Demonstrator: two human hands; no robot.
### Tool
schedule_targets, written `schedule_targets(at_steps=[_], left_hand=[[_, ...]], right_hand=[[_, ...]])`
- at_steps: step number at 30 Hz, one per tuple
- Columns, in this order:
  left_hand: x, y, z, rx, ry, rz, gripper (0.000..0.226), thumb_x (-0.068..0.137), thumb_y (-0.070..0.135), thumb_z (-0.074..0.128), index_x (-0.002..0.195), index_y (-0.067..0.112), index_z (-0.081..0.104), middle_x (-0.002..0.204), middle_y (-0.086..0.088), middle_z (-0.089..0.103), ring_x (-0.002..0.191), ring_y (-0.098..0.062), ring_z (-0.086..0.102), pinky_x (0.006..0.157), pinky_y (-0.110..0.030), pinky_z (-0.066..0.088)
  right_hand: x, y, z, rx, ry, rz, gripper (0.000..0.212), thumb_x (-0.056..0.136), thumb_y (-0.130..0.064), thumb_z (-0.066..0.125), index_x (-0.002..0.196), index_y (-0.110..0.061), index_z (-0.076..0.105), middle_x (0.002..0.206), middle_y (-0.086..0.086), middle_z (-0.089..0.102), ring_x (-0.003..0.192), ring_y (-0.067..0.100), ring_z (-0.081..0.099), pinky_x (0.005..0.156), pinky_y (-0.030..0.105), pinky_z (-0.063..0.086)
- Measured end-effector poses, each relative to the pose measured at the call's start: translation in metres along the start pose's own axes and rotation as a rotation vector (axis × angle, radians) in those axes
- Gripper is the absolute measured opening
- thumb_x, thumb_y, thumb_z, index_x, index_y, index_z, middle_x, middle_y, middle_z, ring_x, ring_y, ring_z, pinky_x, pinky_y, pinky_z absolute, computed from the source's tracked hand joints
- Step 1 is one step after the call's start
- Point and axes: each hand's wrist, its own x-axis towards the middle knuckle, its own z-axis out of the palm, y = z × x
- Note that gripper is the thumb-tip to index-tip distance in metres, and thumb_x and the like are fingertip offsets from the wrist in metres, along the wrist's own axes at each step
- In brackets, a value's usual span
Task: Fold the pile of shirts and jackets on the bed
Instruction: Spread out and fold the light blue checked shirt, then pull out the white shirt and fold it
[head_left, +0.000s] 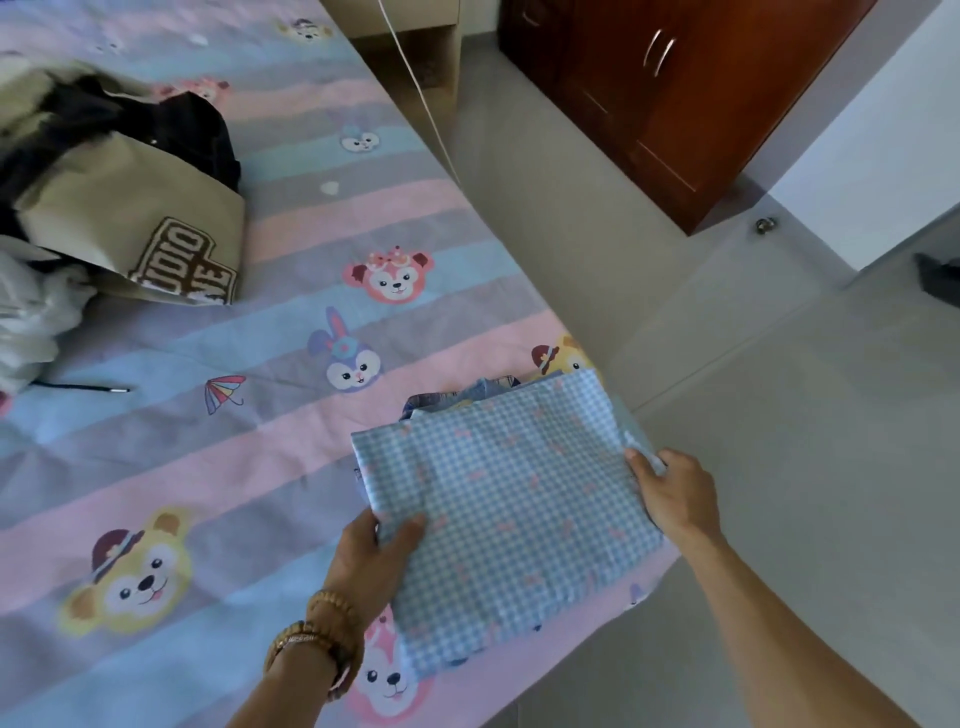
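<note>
Folded blue gingham shirt (511, 514) lies lower centre of frame, at the bed's (270, 457) right edge, on top of a denim garment (485, 391) whose collar pokes out at its upper side. Left hand (371, 558) grips shirt's lower-left corner, thumb on top, fingers under the cloth; beaded bracelets (317, 631) on the wrist. Right hand (672, 499) pinches shirt's right edge w/ fingers curled round the fabric. Unfolded pile, upper left of frame: beige top w/ brown lettering (140, 223), dark jacket (197, 130), white garment (31, 322). Brown wardrobe (685, 93) upper right, on grey tiled floor (779, 415).
</note>
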Motion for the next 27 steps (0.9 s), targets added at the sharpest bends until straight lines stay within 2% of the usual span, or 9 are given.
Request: schedule_targets(at_steps=[3, 5, 7, 9, 12, 15, 18, 21, 27], left_hand=[[0.004, -0.007, -0.004, 0.058, -0.027, -0.132, 0.018, 0.092, 0.026, 0.063, 0.096, 0.009, 0.067, 0.087, -0.006, 0.074, 0.076, -0.024, 0.071, 0.069, -0.037, 0.059], [0.001, -0.014, -0.003, 0.070, -0.089, -0.229, 0.029, 0.095, 0.034, 0.057, 0.094, 0.007, 0.067, 0.083, -0.007, 0.074, 0.075, -0.025, 0.072, 0.066, -0.037, 0.059], [-0.004, -0.019, 0.000, 0.083, -0.121, -0.268, 0.038, 0.097, 0.041, 0.050, 0.093, 0.008, 0.068, 0.083, -0.007, 0.075, 0.076, -0.025, 0.072, 0.066, -0.038, 0.059], [-0.002, -0.022, 0.003, 0.130, -0.107, -0.237, 0.043, 0.097, 0.046, 0.046, 0.092, 0.010, 0.068, 0.086, -0.008, 0.074, 0.079, -0.027, 0.071, 0.072, -0.041, 0.059], [0.007, -0.020, 0.004, 0.196, -0.063, -0.148, 0.046, 0.098, 0.049, 0.043, 0.098, 0.009, 0.065, 0.091, -0.010, 0.072, 0.078, -0.027, 0.070, 0.065, -0.037, 0.058], [0.015, -0.020, 0.002, 0.222, -0.002, -0.064, 0.040, 0.097, 0.045, 0.047, 0.103, 0.009, 0.064, 0.088, -0.012, 0.071, 0.070, -0.028, 0.069, 0.061, -0.038, 0.058], [0.014, -0.018, -0.015, 0.161, 0.098, -0.053, 0.026, 0.098, 0.030, 0.052, 0.085, 0.010, 0.063, 0.075, -0.013, 0.070, 0.062, -0.030, 0.068, 0.065, -0.040, 0.059], [0.004, -0.010, -0.049, 0.151, 0.106, -0.073, 0.015, 0.095, 0.021, 0.055, 0.087, 0.010, 0.062, 0.074, -0.010, 0.069, 0.057, -0.025, 0.067, 0.060, -0.033, 0.054], [-0.028, 0.007, -0.191, 0.500, 0.158, 0.094, 0.013, 0.086, 0.039, 0.056, 0.077, 0.031, 0.056, 0.069, 0.010, 0.068, 0.068, -0.017, 0.068, 0.065, -0.031, 0.055]], right_hand=[[-0.008, -0.014, 0.001, -0.020, 0.225, 0.008, 0.029, 0.098, -0.028, 0.051, 0.088, -0.003, 0.059, 0.090, 0.023, 0.065, 0.091, 0.042, 0.060, 0.075, 0.044, 0.044], [-0.026, -0.029, 0.005, -0.089, 0.371, -0.280, 0.032, 0.094, -0.030, 0.048, 0.103, -0.003, 0.062, 0.105, 0.020, 0.064, 0.101, 0.040, 0.057, 0.083, 0.046, 0.043], [-0.059, -0.044, 0.021, -0.150, 0.241, -0.647, 0.045, 0.093, -0.039, 0.044, 0.122, -0.007, 0.059, 0.129, 0.015, 0.057, 0.121, 0.034, 0.050, 0.098, 0.048, 0.038], [-0.087, -0.048, 0.047, -0.304, 0.000, -0.835, 0.058, 0.097, -0.048, 0.035, 0.143, -0.015, 0.044, 0.154, 0.009, 0.037, 0.144, 0.028, 0.029, 0.114, 0.052, 0.022], [-0.088, -0.040, 0.073, -0.554, -0.197, -0.682, 0.073, 0.094, -0.064, 0.004, 0.156, -0.026, 0.006, 0.165, 0.003, 0.000, 0.151, 0.026, -0.005, 0.118, 0.058, -0.004], [-0.075, -0.034, 0.077, -0.659, -0.279, -0.527, 0.085, 0.074, -0.069, -0.028, 0.149, -0.030, -0.022, 0.160, -0.001, -0.025, 0.147, 0.025, -0.025, 0.114, 0.055, -0.021], [-0.083, -0.048, 0.074, -0.632, -0.268, -0.497, 0.089, 0.078, -0.071, -0.023, 0.153, -0.025, -0.015, 0.161, 0.001, -0.021, 0.148, 0.025, -0.021, 0.116, 0.055, -0.017], [-0.103, -0.079, 0.071, -0.519, -0.228, -0.547, 0.088, 0.084, -0.067, -0.009, 0.157, -0.019, 0.002, 0.164, 0.006, -0.007, 0.151, 0.028, -0.007, 0.117, 0.055, -0.008], [-0.185, -0.221, 0.126, -0.409, -0.201, -0.823, 0.067, 0.091, -0.047, 0.034, 0.146, -0.010, 0.043, 0.152, 0.014, 0.040, 0.138, 0.032, 0.042, 0.106, 0.058, 0.037]])
